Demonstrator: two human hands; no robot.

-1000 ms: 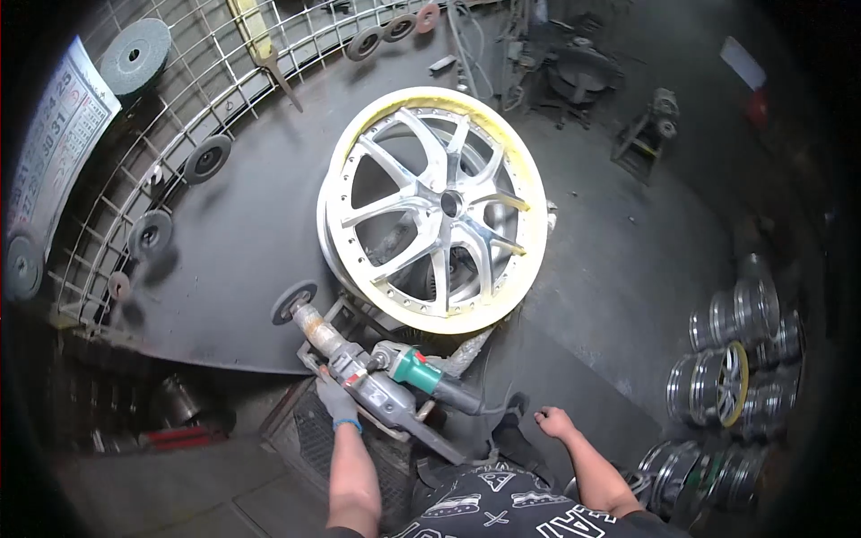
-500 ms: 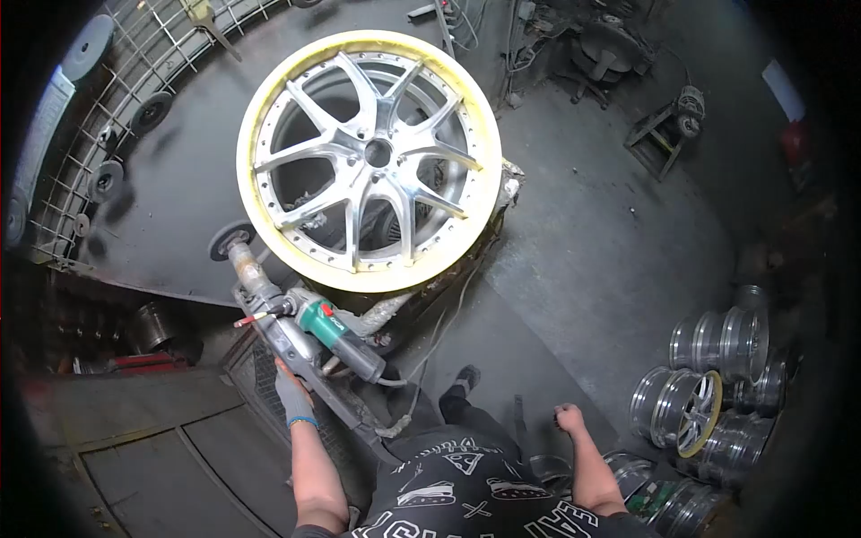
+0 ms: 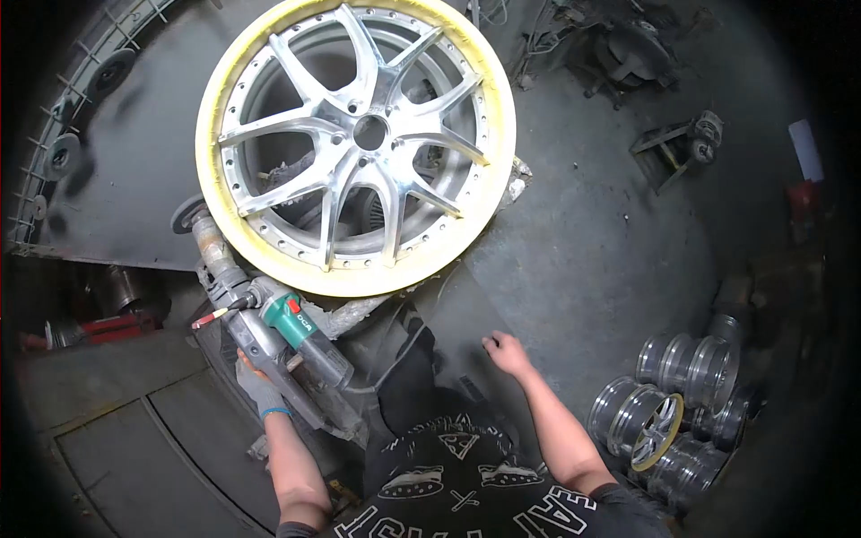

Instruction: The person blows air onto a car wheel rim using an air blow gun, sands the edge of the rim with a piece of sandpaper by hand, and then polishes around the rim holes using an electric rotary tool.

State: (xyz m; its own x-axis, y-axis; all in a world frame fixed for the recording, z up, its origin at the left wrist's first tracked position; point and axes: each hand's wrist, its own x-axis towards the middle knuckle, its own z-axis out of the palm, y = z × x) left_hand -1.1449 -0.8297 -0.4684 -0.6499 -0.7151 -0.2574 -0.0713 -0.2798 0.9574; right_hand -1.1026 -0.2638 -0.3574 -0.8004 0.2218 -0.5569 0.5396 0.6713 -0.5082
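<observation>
My left hand (image 3: 258,387), in a grey glove with a blue cuff, grips the edge of a long grey power tool (image 3: 256,339). A round disc (image 3: 186,213) sits at its far end. Against the tool's right side lies a green and black angle grinder (image 3: 314,339) with a red switch. Bare and curled, my right hand (image 3: 508,353) hangs over the floor, with nothing visible in it. Beyond both hands rests a large silver alloy wheel (image 3: 381,106), its rim covered in yellow tape; what it rests on is mostly hidden.
Several wheel rims (image 3: 689,369) are stacked at the right, one with a yellow edge. A small stand (image 3: 662,154) is on the floor farther back. Discs (image 3: 63,157) hang on a wire rack at the left. A cable (image 3: 408,345) trails near my leg.
My view has come closer to the wheel, which looks larger. My right hand has swung forward and inward. My left hand keeps its place on the grey tool.
</observation>
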